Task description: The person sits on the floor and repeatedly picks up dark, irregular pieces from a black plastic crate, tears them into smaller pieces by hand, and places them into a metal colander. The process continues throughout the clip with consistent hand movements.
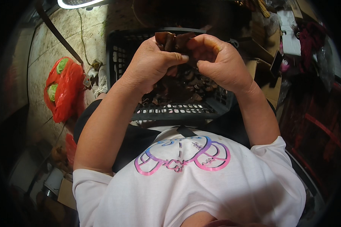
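Over a black plastic crate [173,115], both hands hold up a brown, leathery piece of wood ear mushroom [166,41]. My left hand [150,61] has the piece between its thumb, laid across the front, and the fingers behind. My right hand [223,61] is curled at the piece's right edge, fingertips on it and thumb a little lower. Part of the piece is hidden by my fingers. Below, several dark mushroom pieces [200,86] lie in the crate, which stands in front of my lap.
On the tiled floor [68,31] to the left lies a red plastic bag [71,93] with green cabbages [52,92]. A dark bar [59,37] slants above it. Cardboard boxes [251,68] stand right of the crate. A bright lamp [79,3] is at the top left.
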`<state>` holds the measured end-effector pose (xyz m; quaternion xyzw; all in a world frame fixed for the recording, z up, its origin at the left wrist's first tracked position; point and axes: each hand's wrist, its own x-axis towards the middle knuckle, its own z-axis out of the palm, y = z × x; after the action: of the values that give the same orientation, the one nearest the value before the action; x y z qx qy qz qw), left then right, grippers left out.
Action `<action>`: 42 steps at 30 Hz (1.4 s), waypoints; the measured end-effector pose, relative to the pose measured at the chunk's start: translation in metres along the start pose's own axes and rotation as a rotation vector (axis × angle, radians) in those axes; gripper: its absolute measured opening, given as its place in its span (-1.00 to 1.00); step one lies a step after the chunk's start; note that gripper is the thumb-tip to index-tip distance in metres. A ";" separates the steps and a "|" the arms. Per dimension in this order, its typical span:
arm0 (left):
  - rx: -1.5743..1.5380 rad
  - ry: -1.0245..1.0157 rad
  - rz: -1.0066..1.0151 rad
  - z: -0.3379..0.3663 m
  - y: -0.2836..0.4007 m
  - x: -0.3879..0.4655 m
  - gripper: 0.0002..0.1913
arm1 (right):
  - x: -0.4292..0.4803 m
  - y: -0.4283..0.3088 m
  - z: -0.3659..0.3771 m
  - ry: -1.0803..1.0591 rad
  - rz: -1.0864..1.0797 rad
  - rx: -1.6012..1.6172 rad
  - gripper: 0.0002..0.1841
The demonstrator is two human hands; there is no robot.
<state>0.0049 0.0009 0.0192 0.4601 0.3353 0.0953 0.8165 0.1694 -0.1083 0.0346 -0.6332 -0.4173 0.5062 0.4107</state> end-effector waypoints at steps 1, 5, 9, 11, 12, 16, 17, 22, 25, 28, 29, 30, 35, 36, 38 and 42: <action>0.021 -0.011 -0.002 0.000 0.001 -0.001 -0.78 | -0.001 -0.002 -0.001 0.000 0.000 -0.029 -0.56; -0.001 -0.057 -0.015 -0.004 0.000 0.000 -0.78 | -0.005 -0.010 -0.001 -0.024 0.055 -0.084 -0.56; -0.022 -0.036 -0.009 -0.001 0.001 0.000 -0.78 | -0.006 -0.010 -0.001 0.021 0.031 -0.055 -0.57; -0.021 -0.016 0.021 -0.002 0.000 0.003 -0.77 | -0.006 -0.005 -0.001 0.083 0.021 0.039 -0.57; -0.043 -0.016 0.033 -0.004 -0.001 0.004 -0.78 | -0.007 -0.004 -0.002 0.089 0.036 0.060 -0.57; -0.126 -0.006 0.037 -0.008 -0.005 0.005 -0.82 | -0.007 -0.005 -0.010 0.103 0.107 0.176 -0.61; -0.146 -0.001 0.027 -0.008 -0.005 0.004 -0.84 | -0.006 -0.006 -0.011 0.103 0.128 0.214 -0.62; -0.227 -0.039 -0.006 -0.005 -0.013 0.004 -0.78 | -0.003 0.003 -0.005 0.089 0.188 0.353 -0.58; -0.221 -0.046 0.008 -0.002 -0.011 0.002 -0.74 | -0.003 0.001 -0.002 0.052 0.227 0.391 -0.56; -0.187 -0.035 0.003 -0.001 -0.010 0.001 -0.71 | -0.003 0.006 -0.001 0.064 0.172 0.377 -0.59; -0.174 -0.028 -0.002 -0.001 -0.009 0.001 -0.70 | -0.002 0.009 -0.001 0.078 0.142 0.371 -0.60; -0.148 -0.011 -0.020 -0.001 -0.009 0.001 -0.67 | -0.002 0.010 -0.002 0.100 0.125 0.365 -0.62; -0.036 0.093 -0.079 -0.006 -0.005 0.001 -0.53 | -0.001 0.009 -0.009 0.141 0.059 0.365 -0.69; -0.032 0.142 -0.035 -0.008 -0.004 0.001 -0.47 | -0.001 0.008 -0.010 0.141 0.060 0.369 -0.69; -0.024 0.240 0.054 -0.011 -0.003 0.004 -0.34 | -0.002 0.006 -0.011 0.140 0.060 0.376 -0.69; 0.045 0.106 0.190 -0.015 0.000 0.003 -0.28 | -0.004 0.001 -0.015 0.036 0.110 0.343 -0.63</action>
<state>-0.0025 0.0127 0.0121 0.5023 0.3348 0.1889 0.7745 0.1832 -0.1140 0.0373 -0.5848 -0.2822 0.5803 0.4916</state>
